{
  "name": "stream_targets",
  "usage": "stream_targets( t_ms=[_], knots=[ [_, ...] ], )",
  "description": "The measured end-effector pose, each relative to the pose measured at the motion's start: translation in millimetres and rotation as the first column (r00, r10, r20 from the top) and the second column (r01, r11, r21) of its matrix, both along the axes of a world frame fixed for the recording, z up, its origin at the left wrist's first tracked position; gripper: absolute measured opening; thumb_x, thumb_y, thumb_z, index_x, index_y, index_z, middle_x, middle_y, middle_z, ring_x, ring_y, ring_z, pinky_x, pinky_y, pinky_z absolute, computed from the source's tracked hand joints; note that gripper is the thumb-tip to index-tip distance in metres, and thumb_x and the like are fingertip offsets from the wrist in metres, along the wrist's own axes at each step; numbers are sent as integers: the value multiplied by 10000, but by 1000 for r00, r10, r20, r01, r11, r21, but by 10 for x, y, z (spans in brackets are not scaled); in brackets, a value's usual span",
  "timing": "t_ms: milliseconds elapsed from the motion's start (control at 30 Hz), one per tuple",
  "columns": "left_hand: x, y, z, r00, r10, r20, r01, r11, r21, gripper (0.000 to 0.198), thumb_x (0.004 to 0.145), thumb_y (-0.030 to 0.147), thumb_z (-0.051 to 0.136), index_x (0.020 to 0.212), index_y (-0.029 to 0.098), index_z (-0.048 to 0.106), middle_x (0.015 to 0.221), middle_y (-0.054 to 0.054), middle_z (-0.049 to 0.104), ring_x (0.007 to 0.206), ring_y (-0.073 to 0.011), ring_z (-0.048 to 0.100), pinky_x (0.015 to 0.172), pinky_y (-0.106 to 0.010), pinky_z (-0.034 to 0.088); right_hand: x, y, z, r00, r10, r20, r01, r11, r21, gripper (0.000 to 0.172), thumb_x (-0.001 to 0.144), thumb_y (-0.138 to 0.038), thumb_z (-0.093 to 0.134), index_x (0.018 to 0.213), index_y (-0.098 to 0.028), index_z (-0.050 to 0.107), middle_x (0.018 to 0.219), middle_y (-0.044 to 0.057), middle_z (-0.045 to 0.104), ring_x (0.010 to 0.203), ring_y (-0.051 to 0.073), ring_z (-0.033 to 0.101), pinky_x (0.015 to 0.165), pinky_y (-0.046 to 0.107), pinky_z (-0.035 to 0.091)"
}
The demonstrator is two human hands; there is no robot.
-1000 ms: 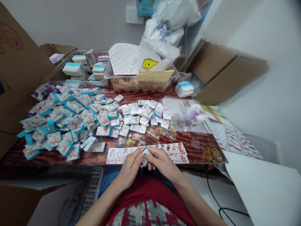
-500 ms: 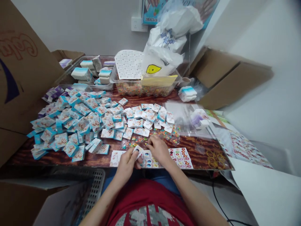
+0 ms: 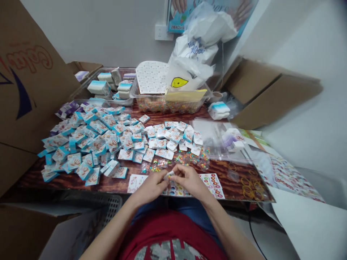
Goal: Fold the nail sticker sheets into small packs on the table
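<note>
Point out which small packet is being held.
The small white packet pinched between the left hand and right hand; the teal-and-white packets lie loose on the brown wood-grain table.

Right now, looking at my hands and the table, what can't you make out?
Head view only.
Small white piece: mostly covered by the fingertips of the left hand and right hand; unidentifiable.
Sticker sheet: its middle is hidden under both hands.
Wall poster: cut off by the top edge, partly behind the plastic bag.

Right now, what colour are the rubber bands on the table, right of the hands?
The rubber bands are yellow; the head view shows them best.
</note>
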State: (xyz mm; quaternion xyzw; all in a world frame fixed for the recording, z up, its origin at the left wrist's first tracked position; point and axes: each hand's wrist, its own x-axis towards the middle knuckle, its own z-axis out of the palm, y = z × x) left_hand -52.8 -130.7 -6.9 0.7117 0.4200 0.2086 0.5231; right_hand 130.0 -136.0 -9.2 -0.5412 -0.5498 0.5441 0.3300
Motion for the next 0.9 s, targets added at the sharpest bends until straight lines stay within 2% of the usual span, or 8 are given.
stream_targets(
  t_ms=[133, 233, 400, 500, 567, 667, 767, 900],
  knots=[
    [-25, 384, 118, 984, 51, -173, 5, 952, 306, 495, 762, 35, 426, 1206, 198, 573, 1184, -72, 645, 1052, -220, 586, 893, -331, 458, 181, -30, 15, 983, -175, -65, 175, 985, -4, 291, 680, -391, 728, 655, -178, 531, 573, -54, 479, 524, 94, 408, 500, 223, 296],
    [96, 720, 135, 882, 227, -413, 69, 804, 590, 546, 748, -22, 420, 1244, 164, 552, 1307, -127, 559, 1165, -266, 513, 973, -403, 416, 194, -56, 38, 975, -185, -124, 182, 983, -33, 320, 674, -418, 744, 668, -177, 534, 602, -46, 490, 543, 95, 417, 508, 223, 300],
    [166, 1000, 193, 831, 270, -486, 129, 756, 641, 417, 794, 10, 459, 1145, 169, 619, 1047, -133, 615, 1000, -282, 563, 865, -415, 452, 96, -73, 37, 965, -187, -186, 175, 981, -80, 343, 651, -440, 775, 701, -182, 555, 614, -46, 490, 545, 97, 417, 507, 224, 315],
    [10, 954, 352, 860, 357, -364, -14, 730, 684, 499, 837, 92, 496, 1324, 202, 507, 1101, -109, 568, 968, -241, 569, 842, -370, 467, 99, -65, -1, 940, -227, -254, 208, 973, -98, 384, 638, -483, 787, 700, -182, 556, 611, -46, 483, 538, 96, 411, 491, 222, 320],
    [-103, 856, 452, 900, 423, -107, -281, 749, 600, 488, 840, 197, 564, 1324, 223, 507, 1043, -66, 568, 855, -187, 585, 787, -317, 484, 109, -56, -9, 924, -245, -294, 224, 969, -104, 389, 640, -491, 792, 704, -179, 566, 602, -46, 481, 528, 92, 407, 489, 221, 324],
    [-177, 648, 482, 797, 541, 270, -584, 804, 113, 387, 752, 348, 697, 1094, 195, 602, 852, 3, 576, 640, -116, 568, 625, -247, 491, 91, -46, 46, 907, -244, -342, 226, 970, -92, 374, 639, -474, 803, 729, -181, 588, 596, -41, 503, 520, 94, 423, 492, 223, 340],
    [-146, 423, 373, 671, 649, 358, -576, 760, -299, 370, 679, 432, 755, 880, 177, 579, 744, 25, 579, 585, -111, 574, 525, -214, 479, 46, -43, 158, 916, -198, -350, 193, 980, -50, 345, 650, -456, 799, 748, -188, 605, 640, -22, 552, 557, 111, 472, 525, 237, 384],
    [-87, 194, 201, 636, 675, 374, -532, 735, -421, 353, 686, 471, 754, 778, 170, 594, 666, 42, 546, 594, -108, 556, 508, -197, 492, 10, -47, 254, 921, -240, -307, 266, 963, 46, 316, 688, -443, 769, 750, -195, 583, 642, -29, 529, 562, 111, 454, 528, 236, 370]
  ],
)
